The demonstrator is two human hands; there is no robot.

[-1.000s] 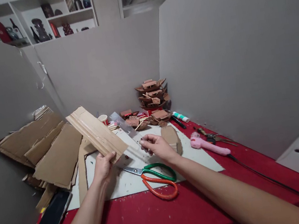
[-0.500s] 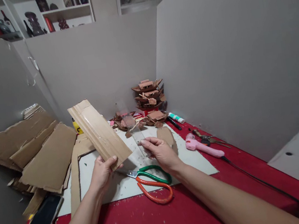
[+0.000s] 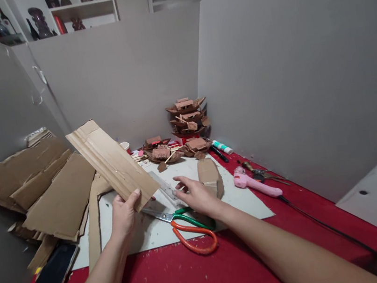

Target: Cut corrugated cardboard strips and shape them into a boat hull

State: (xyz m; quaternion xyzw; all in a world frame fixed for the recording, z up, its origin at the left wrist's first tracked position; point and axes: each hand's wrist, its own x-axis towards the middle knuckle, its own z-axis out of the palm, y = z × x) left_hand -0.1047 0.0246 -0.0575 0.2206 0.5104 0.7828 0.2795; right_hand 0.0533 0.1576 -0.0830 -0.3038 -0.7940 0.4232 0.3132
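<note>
- The left hand (image 3: 124,213) grips the near end of a cardboard strip (image 3: 111,162) between thumb and fingers; the strip is lifted off the mat and slants up toward 11 o'clock.
- The right hand (image 3: 196,196) is released, fingers spread, and holds nothing. It hovers low over the mat, with fingertips touching or just above a clear ruler (image 3: 166,190); which of the two I cannot tell.
- The ruler lies flat on the white mat (image 3: 243,204), running toward 11 o'clock, between the two hands.
- Scissors (image 3: 187,227) with green and orange handles lie just under the right wrist, at 6 o'clock from the ruler, blades pointing toward 10 o'clock.
- A small folded cardboard piece (image 3: 209,176) stands at 2 o'clock from the right hand, just beside it.
- A pink glue gun (image 3: 256,184) rests on the red table (image 3: 194,277) at 3 o'clock, its black cord trailing toward 4 o'clock.
- Large cardboard sheets (image 3: 39,183) are piled at 9 o'clock.
- A stack of small cardboard models (image 3: 188,118) sits in the corner at 12 o'clock, with more pieces strewn before it.
</note>
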